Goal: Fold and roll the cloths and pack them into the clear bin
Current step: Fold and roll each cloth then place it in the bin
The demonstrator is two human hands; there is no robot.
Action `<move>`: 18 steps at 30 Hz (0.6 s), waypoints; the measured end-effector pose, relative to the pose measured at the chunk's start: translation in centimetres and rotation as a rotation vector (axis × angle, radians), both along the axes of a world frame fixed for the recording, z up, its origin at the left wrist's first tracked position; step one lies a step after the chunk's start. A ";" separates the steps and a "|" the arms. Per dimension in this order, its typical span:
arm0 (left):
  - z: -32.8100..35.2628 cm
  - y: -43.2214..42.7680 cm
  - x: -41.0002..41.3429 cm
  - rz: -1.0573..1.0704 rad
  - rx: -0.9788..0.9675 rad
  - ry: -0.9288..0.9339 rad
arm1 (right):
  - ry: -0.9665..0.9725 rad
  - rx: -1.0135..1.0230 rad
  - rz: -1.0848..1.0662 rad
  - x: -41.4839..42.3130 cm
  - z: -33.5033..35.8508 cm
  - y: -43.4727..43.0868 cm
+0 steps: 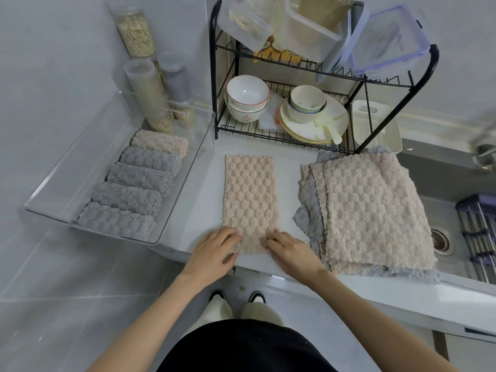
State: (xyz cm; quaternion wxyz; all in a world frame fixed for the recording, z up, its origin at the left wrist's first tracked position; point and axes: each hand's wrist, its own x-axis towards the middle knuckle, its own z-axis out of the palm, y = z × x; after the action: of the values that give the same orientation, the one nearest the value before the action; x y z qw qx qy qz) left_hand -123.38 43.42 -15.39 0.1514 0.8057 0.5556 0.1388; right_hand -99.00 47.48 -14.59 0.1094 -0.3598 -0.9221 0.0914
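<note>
While both hands rest on the near end of the folded beige waffle-pile cloth strip [249, 194], its long axis runs straight away from them across the pale countertop [290, 183]. A roll would therefore, I judge, travel forward from the fingertips. The left hand [214, 251] curls its fingers onto the near left corner, and the right hand [288, 252] does likewise on the near right corner, with a narrow band of cloth between them. Beyond the left hand, nearer it than the right, stands the clear rectangular plastic bin [193, 162], holding a row of rolled grey and beige cloths [139, 183]. Just beside the right hand lies the loose stack of unrolled beige and grey cloths [370, 210].
</note>
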 end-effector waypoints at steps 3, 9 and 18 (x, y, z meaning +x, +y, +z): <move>0.1 0.0 0.2 0.015 0.000 -0.010 | 0.094 -0.111 -0.097 -0.1 0.0 -0.2; 0.1 0.2 0.6 0.056 0.007 -0.028 | 0.256 -0.561 -0.466 0.1 0.8 1.0; 0.3 1.3 0.0 0.165 -0.049 -0.218 | 0.202 -0.625 -0.425 -0.6 2.7 0.6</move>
State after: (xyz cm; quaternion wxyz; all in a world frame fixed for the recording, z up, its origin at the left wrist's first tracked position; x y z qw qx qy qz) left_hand -123.41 44.76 -15.09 0.2185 0.7334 0.6036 0.2239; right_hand -99.65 48.11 -11.88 0.1011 -0.5479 -0.7393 0.3781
